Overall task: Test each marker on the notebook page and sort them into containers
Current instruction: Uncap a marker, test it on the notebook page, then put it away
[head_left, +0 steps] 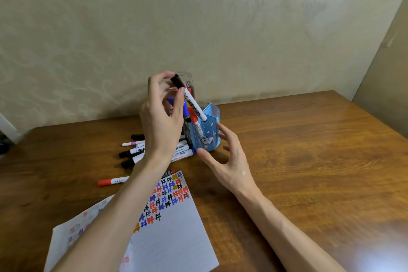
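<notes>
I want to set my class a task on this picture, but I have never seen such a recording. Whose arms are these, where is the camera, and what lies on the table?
No machine: a person wears one camera on the head, looking down at their own bare hands. The left hand pinches a black-capped marker, tilted, its lower end at the mouth of a blue holder with other markers in it. The right hand, fingers spread, hovers beside the holder. On the table lie loose markers and a notebook page with coloured test marks. A clear jar stands behind the left hand.
</notes>
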`<move>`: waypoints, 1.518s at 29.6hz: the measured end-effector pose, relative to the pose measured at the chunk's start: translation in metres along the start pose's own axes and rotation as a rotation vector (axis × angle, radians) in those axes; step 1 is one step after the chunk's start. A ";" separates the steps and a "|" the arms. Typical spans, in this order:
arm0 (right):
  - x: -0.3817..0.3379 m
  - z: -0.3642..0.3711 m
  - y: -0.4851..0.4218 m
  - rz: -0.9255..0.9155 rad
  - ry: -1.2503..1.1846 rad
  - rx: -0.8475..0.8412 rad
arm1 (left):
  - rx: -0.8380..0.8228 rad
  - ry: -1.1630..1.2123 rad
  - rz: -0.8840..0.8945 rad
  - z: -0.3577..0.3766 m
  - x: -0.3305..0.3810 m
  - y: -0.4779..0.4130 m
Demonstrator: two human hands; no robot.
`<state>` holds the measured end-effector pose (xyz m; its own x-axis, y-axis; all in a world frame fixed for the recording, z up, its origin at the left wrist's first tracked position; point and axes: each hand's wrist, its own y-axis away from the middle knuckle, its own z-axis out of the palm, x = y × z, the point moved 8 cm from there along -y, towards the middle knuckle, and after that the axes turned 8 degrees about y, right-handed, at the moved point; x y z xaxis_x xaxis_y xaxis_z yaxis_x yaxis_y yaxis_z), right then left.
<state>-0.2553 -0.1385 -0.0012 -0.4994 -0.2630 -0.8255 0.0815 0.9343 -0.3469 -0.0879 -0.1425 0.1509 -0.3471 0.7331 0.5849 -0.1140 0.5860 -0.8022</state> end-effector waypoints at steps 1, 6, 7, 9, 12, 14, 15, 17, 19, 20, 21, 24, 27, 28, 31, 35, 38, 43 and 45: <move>0.000 0.000 0.000 -0.003 -0.002 0.001 | -0.024 -0.021 -0.004 0.003 -0.003 0.001; -0.001 0.001 0.000 -0.036 0.001 0.017 | -0.179 -0.224 -0.038 0.017 -0.028 0.014; -0.002 0.001 0.001 -0.045 0.003 0.022 | -0.200 -0.266 -0.034 0.019 -0.031 0.016; -0.004 0.001 0.002 -0.063 0.002 0.030 | -0.231 -0.336 -0.021 0.021 -0.037 0.021; -0.004 0.000 0.004 -0.075 0.003 0.032 | -0.254 -0.348 -0.015 0.019 -0.040 0.029; -0.004 -0.003 0.005 -0.067 0.010 0.035 | -0.243 -0.304 -0.016 0.013 -0.040 0.032; -0.004 -0.004 0.004 -0.061 0.016 0.034 | -0.232 -0.284 -0.022 0.010 -0.040 0.033; -0.007 -0.003 0.005 -0.060 0.024 0.027 | -0.198 -0.284 -0.046 -0.012 -0.047 0.039; -0.007 -0.007 0.008 -0.066 0.041 0.044 | -0.206 -0.325 -0.169 -0.040 -0.066 0.050; -0.009 -0.007 0.009 -0.078 0.049 0.062 | -0.236 -0.375 -0.270 -0.059 -0.079 0.060; -0.008 -0.012 0.010 -0.079 0.058 0.092 | -0.277 -0.416 -0.349 -0.071 -0.089 0.069; -0.004 -0.009 0.008 -0.030 0.049 0.082 | -0.379 -0.507 -0.439 -0.096 -0.102 0.088; 0.000 -0.003 0.009 0.015 0.018 0.024 | -0.565 -0.624 -0.452 -0.089 -0.099 0.100; -0.004 0.002 0.010 0.003 0.028 0.020 | -0.608 -0.703 -0.443 -0.095 -0.099 0.105; -0.008 0.000 0.012 -0.012 0.061 0.076 | -0.648 -0.815 -0.435 -0.098 -0.103 0.111; -0.016 0.003 0.014 -0.076 0.120 0.073 | -0.561 -0.739 -0.440 -0.102 -0.103 0.113; -0.028 0.014 0.018 -0.110 0.114 -0.006 | -0.473 -0.655 -0.422 -0.108 -0.093 0.112; -0.044 0.031 0.026 -0.021 -0.048 -0.154 | -0.460 -0.297 -0.445 -0.097 -0.068 0.109; -0.050 0.041 0.033 0.075 -0.247 -0.255 | -0.461 -0.180 -0.472 -0.093 -0.062 0.112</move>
<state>-0.1923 -0.1050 0.0102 -0.2737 -0.2122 -0.9381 -0.1228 0.9751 -0.1847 0.0076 -0.0907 0.0361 -0.5119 0.3175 0.7982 0.1032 0.9452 -0.3097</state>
